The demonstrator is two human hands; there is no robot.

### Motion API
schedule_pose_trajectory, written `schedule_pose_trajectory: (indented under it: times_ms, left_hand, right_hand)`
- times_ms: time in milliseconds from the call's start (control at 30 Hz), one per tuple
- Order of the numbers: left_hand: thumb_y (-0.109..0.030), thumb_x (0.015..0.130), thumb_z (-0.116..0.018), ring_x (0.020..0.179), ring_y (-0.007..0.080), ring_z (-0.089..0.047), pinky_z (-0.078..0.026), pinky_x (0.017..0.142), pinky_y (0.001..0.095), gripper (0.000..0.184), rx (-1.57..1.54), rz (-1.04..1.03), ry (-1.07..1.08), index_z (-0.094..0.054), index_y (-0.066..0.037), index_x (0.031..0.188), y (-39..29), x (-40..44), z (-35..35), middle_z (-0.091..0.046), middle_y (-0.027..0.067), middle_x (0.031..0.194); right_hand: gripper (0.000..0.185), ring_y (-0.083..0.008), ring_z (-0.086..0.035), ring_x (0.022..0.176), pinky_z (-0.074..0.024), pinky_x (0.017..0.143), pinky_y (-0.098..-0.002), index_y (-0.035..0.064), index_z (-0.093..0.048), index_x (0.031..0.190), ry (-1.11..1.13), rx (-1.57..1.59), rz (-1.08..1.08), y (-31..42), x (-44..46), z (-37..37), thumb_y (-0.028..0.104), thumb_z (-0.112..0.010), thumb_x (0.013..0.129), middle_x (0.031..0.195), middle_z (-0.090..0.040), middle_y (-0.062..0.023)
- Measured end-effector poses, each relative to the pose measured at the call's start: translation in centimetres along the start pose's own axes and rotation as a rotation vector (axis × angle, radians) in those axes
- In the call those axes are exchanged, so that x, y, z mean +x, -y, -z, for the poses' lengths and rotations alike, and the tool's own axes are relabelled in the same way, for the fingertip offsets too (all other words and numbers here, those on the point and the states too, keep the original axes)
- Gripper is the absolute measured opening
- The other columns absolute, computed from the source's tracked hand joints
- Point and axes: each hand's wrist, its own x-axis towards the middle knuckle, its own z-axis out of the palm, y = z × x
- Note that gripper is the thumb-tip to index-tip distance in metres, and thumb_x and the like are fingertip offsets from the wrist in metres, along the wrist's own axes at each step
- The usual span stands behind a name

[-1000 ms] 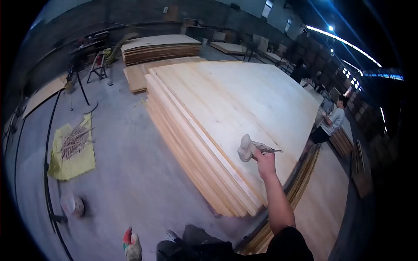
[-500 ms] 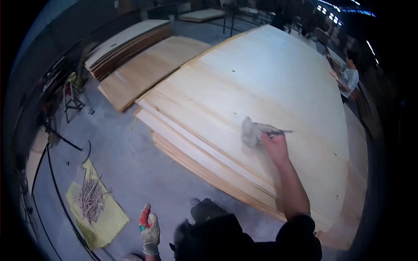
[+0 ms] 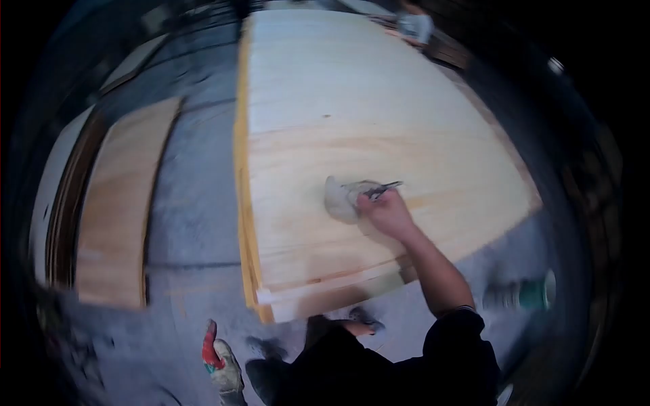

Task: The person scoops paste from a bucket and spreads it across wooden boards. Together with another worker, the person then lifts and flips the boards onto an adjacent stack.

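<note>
Over the pale plywood sheet (image 3: 359, 88) on top of a stack, my bare right hand (image 3: 387, 212) is closed. It grips a limp, pale grey work glove (image 3: 340, 201), blurred by motion, and a thin dark pen-like stick (image 3: 393, 185) that pokes out past the fingers. Whether the glove touches the wood is unclear. My left hand (image 3: 223, 369), in a pale glove with red and green finger parts, hangs low beside my body over the floor. Its red finger is stretched out and nothing shows in it.
Two lower board stacks, one brown (image 3: 122, 210) and one white-topped (image 3: 61, 203), stand on the left. A green and white container (image 3: 535, 293) is on the floor at right. Another person (image 3: 414, 26) is beyond the sheet's far right edge.
My view has swung right, so the stack now points away from me and the yellow sheet with sticks is out of sight. My right hand still holds the glove and stick.
</note>
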Motion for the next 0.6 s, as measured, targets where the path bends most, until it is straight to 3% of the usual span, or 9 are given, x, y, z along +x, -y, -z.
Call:
schedule_pose_trajectory:
  times_ms: [33,100,267,300,333,400,500,533,600]
  left_hand:
    - [-0.027,0.105,-0.049,0.131,0.0316,-0.053,-0.038,0.111,0.0432,0.044,-0.034,-0.035,0.073,-0.055,0.002,0.138,-3.2,4.7,0.0,-0.056,0.0192,0.141]
    - [-0.012,0.1,-0.055,0.127,0.0317,-0.056,-0.043,0.107,0.0432,0.036,0.018,-0.427,0.39,-0.058,0.001,0.133,-9.2,12.8,-0.5,-0.057,0.0186,0.14]
    - [-0.01,0.086,-0.067,0.124,0.0376,-0.056,-0.042,0.105,0.0501,0.039,0.025,-1.15,0.604,-0.065,-0.007,0.125,-18.8,28.1,-9.6,-0.061,0.0174,0.132]
    - [-0.01,0.086,-0.067,0.124,0.0376,-0.056,-0.042,0.105,0.0501,0.039,-0.022,-1.176,0.665,-0.065,-0.007,0.125,-18.8,29.3,-10.7,-0.061,0.0174,0.132]
    - [-0.009,0.085,-0.067,0.123,0.0364,-0.057,-0.042,0.106,0.0504,0.037,0.033,-1.235,0.675,-0.066,-0.008,0.122,-18.5,30.4,-12.2,-0.063,0.0149,0.13]
    - [-0.009,0.082,-0.067,0.12,0.032,-0.06,-0.042,0.106,0.0516,0.033,0.083,-1.367,0.626,-0.07,-0.013,0.115,-17.1,32.4,-15.0,-0.066,0.0087,0.124]
    - [-0.006,0.083,-0.067,0.117,0.0347,-0.061,-0.041,0.105,0.0538,0.032,0.06,-1.375,0.71,-0.07,-0.011,0.114,-15.1,33.6,-15.3,-0.067,0.0116,0.122]
    - [-0.008,0.082,-0.068,0.115,0.0331,-0.062,-0.043,0.105,0.0523,0.029,0.075,-1.363,0.694,-0.071,-0.012,0.111,-15.4,33.5,-15.1,-0.067,0.0096,0.12]
    - [-0.012,0.081,-0.068,0.114,0.0307,-0.062,-0.044,0.103,0.0509,0.029,0.092,-1.38,0.745,-0.072,-0.013,0.109,-16.1,34.6,-15.1,-0.068,0.0084,0.12]
  right_hand:
    - [0.017,-0.0155,-0.066,0.082,-0.0533,0.079,-0.032,-0.0019,-0.07,0.103,-0.073,-0.027,-0.039,1.3,-0.6,0.6,0.011,-0.062,0.093,0.089,-0.072,-0.0124]
    - [0.019,-0.0169,-0.068,0.082,-0.0536,0.078,-0.0333,-0.0017,-0.07,0.102,-0.183,-0.022,-0.137,3.2,-3.0,1.3,0.013,-0.062,0.093,0.087,-0.073,-0.0139]
    - [0.021,-0.0191,-0.07,0.075,-0.0545,0.072,-0.0355,-0.0029,-0.072,0.092,-0.686,-0.215,-0.274,5.2,-7.9,8.1,0.014,-0.059,0.092,0.076,-0.071,-0.0137]
    - [0.021,-0.019,-0.07,0.074,-0.0547,0.071,-0.0354,-0.004,-0.072,0.09,-0.785,-0.234,-0.346,4.9,-8.4,9.2,0.013,-0.059,0.091,0.073,-0.071,-0.013]
    - [0.022,-0.019,-0.071,0.088,-0.0561,0.079,-0.0328,-0.0074,-0.07,0.104,-0.814,-0.098,-0.445,6.6,-8.8,9.9,0.009,-0.059,0.093,0.091,-0.073,-0.011]
    - [0.022,-0.0183,-0.071,0.086,-0.0563,0.077,-0.0342,-0.0077,-0.069,0.101,-0.983,0.085,-0.438,6.1,-9.1,9.3,0.009,-0.059,0.092,0.091,-0.073,-0.0127]
    - [0.023,-0.0216,-0.071,0.087,-0.057,0.081,-0.0379,-0.0062,-0.068,0.104,-1.181,0.461,-0.454,-0.8,-9.4,6.7,0.01,-0.059,0.091,0.099,-0.071,-0.0186]
    - [0.024,-0.0255,-0.071,0.09,-0.0565,0.083,-0.0387,-0.0048,-0.069,0.104,-0.991,0.116,-0.662,-4.9,-10.2,5.9,0.013,-0.06,0.09,0.097,-0.071,-0.0195]
    - [0.026,-0.0319,-0.071,0.095,-0.0555,0.087,-0.0405,-0.0003,-0.071,0.104,-0.93,-0.317,-0.985,-4.5,-7.6,5.2,0.019,-0.062,0.088,0.098,-0.072,-0.0205]
